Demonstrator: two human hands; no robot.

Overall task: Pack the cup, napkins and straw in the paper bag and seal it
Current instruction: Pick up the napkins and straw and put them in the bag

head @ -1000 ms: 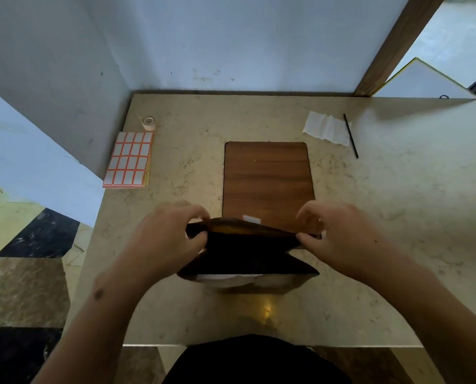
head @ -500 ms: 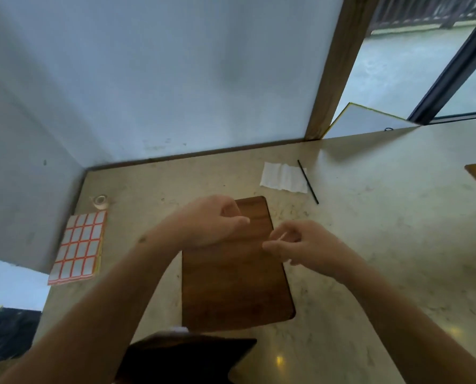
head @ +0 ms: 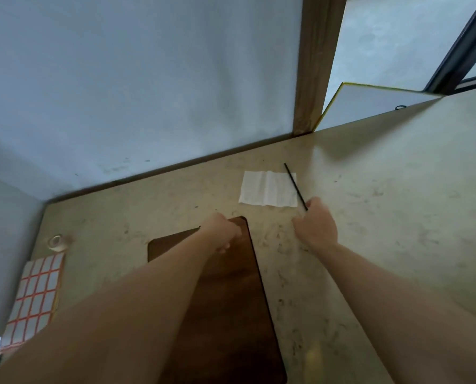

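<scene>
A thin black straw lies on the beige marble counter, along the right edge of a white folded napkin. My right hand is at the straw's near end, and that tip disappears between its thumb and fingers. Over the far right corner of the brown wooden board hovers my left hand, its fingers curled in with nothing showing in them. Neither the paper bag nor the cup is in view.
A sheet of red-bordered white labels and a small tape roll lie at the counter's left edge. The pale wall closes the back, a wooden post stands at the back right, and a white yellow-edged panel leans behind it.
My head has tilted up, so the dark paper bag has dropped out of view. Both hands left the bag and moved forward; the right hand reached the straw's near end.
</scene>
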